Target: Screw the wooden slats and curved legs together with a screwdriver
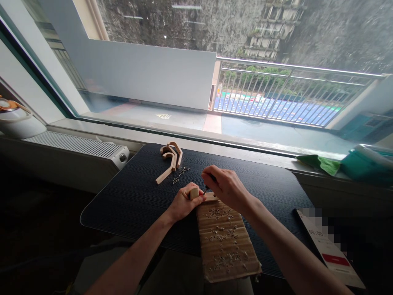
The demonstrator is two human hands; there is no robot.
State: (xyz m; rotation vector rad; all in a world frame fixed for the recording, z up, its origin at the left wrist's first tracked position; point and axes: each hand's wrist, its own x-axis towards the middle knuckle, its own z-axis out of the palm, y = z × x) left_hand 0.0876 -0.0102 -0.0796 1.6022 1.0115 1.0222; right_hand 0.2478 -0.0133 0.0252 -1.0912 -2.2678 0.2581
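My left hand (186, 203) is closed around a pale wooden hook-like piece (194, 193) at the far end of a brown cardboard-looking slab (229, 241). The slab is dotted with many small holes or flecks and overhangs the table's near edge. My right hand (227, 184) wraps a dark handle with a thin metal shaft, apparently a screwdriver (206, 191). Its tip points down by the left fingertips at a light wood strip (211, 197). Beyond the left hand lie several curved wooden hooks (173, 162) and a scatter of screws (180, 175).
The dark table (129, 192) stands against a window sill (245, 152). A phone-like device (325, 239) with a timer lies at the right edge. A green cloth (321, 163) and a teal container (370, 166) sit on the sill. A white radiator (76, 145) is on the left.
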